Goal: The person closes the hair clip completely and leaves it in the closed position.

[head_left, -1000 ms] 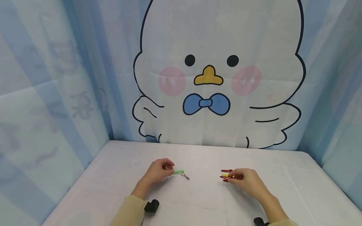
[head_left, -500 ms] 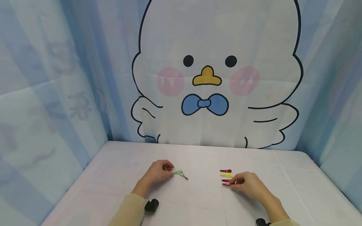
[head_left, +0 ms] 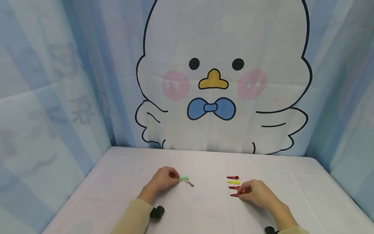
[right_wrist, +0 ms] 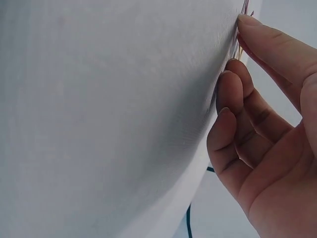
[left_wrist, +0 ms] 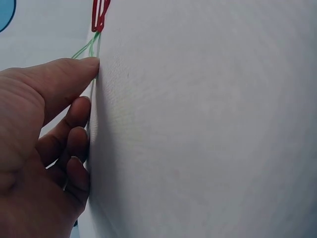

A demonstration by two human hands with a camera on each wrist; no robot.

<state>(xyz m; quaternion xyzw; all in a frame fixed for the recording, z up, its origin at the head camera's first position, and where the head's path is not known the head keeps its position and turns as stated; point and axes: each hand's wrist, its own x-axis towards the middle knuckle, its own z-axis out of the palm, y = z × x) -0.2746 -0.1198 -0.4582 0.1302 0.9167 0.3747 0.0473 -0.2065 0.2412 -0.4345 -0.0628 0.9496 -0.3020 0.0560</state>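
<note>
On the left of the white table, my left hand (head_left: 163,179) pinches the end of a green snap hair clip (head_left: 184,178) between thumb and fingers. A dark reddish hair clip (head_left: 190,183) lies at the green clip's far end, slanting away. To the right, my right hand (head_left: 257,194) holds the nearest red hair clip (head_left: 234,195) by its wide end, thumb and fingertip low at the tabletop. Behind that clip lie another red clip (head_left: 234,187), a yellow clip (head_left: 233,182) and a farther red clip (head_left: 232,177), stacked in a column with narrow ends pointing left.
The white tabletop (head_left: 204,208) spreads around both hands and ends at a back edge before a curtain (head_left: 216,133) printed with a cartoon bird. Blue and white curtains (head_left: 58,97) hang at the sides. A black wrist camera (head_left: 157,212) sits at the left sleeve.
My right hand has moved slightly toward the front with the nearest red clip, spacing it from the others, and the bunched clips now lie apart. The left hand stays nearly still.
</note>
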